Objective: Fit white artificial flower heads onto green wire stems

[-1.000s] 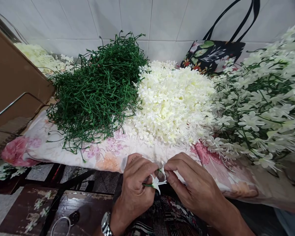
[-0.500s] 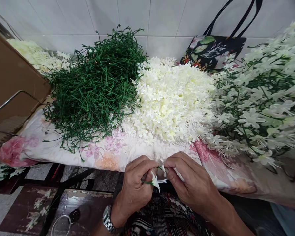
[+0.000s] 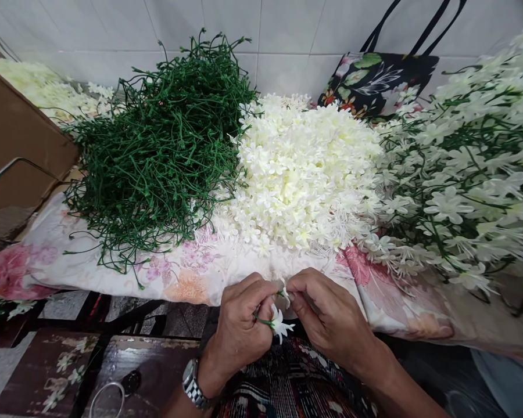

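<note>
Left hand (image 3: 246, 319): your fingers are curled nearly closed, and they grip a thin green stem (image 3: 262, 320) between thumb and forefinger.
Right hand (image 3: 329, 316): your thumb and forefinger are pinched together at a small white flower (image 3: 284, 292); the other fingers are bent inward.
Flowers at the fingertips: the small white flower is between your two hands, at both sets of fingertips; just below it, an open white flower (image 3: 281, 326) sticks out from your left fist on the green stem, facing to the right.
Stem heap: in front, on the left, a tangled heap of green stems (image 3: 161, 145) lies on the floral cloth (image 3: 91, 276).
Petal heap: beside it, in the middle, is a heap of white flowers (image 3: 305, 174).
Right side: many white flowers on green stems make a large bunch (image 3: 448, 206).
Behind: a black flowered bag (image 3: 377, 84) stands near the tiled wall (image 3: 287, 35).
Wrist: your left one wears a metal watch (image 3: 192, 383).
</note>
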Available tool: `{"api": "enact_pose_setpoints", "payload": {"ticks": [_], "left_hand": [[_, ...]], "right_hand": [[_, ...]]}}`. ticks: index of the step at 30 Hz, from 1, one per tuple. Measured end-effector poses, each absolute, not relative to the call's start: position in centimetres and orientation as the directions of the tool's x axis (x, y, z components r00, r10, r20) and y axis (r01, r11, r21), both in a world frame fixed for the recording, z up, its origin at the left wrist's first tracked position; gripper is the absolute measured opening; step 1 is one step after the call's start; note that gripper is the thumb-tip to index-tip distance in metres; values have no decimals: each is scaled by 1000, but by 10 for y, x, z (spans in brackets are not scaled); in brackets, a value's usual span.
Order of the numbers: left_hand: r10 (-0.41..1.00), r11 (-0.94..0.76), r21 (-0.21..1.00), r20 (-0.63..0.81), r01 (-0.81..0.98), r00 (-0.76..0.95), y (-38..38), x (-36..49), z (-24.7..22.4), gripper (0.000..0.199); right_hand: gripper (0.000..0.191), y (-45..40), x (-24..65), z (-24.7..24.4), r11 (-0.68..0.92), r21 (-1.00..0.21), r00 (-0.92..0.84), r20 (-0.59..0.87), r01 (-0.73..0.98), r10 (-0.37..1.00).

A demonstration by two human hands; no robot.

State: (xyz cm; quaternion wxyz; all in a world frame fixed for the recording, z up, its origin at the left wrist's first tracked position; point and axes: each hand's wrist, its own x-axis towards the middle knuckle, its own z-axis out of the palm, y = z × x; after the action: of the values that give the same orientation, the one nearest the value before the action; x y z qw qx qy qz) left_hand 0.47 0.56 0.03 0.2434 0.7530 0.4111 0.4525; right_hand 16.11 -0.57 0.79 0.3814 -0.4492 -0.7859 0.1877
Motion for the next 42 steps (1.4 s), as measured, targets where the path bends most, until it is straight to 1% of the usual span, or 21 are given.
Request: {"api": "enact_pose_setpoints", "payload": {"ticks": [5, 12, 26, 28, 30, 32, 34, 36, 38, 42], "left_hand": [[860, -511, 733, 434, 449, 270, 4, 7, 3, 21], [888, -460, 765, 382, 450, 258, 2, 10, 4, 19], [908, -417, 763, 334, 493, 252, 2, 12, 5, 18], [913, -406, 778, 324, 479, 247, 3, 11, 6, 18], [924, -377, 819, 301, 433, 234, 4, 9, 8, 17], [942, -322, 877, 258, 356, 216, 5, 6, 12, 16], [961, -243, 932, 194, 270, 196, 5, 2, 15, 15], [972, -183, 961, 146, 206, 184, 4, -1, 19, 14], [974, -167, 969, 133, 184, 183, 4, -2, 22, 14], [967, -202, 954, 159, 223, 199, 2, -1, 24, 15]], "right_hand": [[12, -6, 159, 4, 501, -660, -267, 429, 560, 863], [12, -6, 159, 0, 477, -700, -238, 417, 531, 877], [12, -3, 155, 0, 504, -703, -213, 464, 502, 860], [13, -3, 154, 0, 506, -705, -207, 471, 496, 858], [12, -3, 155, 2, 508, -706, -211, 469, 493, 857], [12, -4, 157, 7, 526, -687, -235, 477, 501, 847], [12, -4, 161, 13, 573, -638, -273, 511, 514, 815], [12, -4, 163, 19, 622, -577, -311, 551, 529, 775], [11, -5, 164, 24, 659, -522, -352, 571, 542, 742], [12, -6, 162, 30, 690, -447, -420, 563, 569, 711]]}}
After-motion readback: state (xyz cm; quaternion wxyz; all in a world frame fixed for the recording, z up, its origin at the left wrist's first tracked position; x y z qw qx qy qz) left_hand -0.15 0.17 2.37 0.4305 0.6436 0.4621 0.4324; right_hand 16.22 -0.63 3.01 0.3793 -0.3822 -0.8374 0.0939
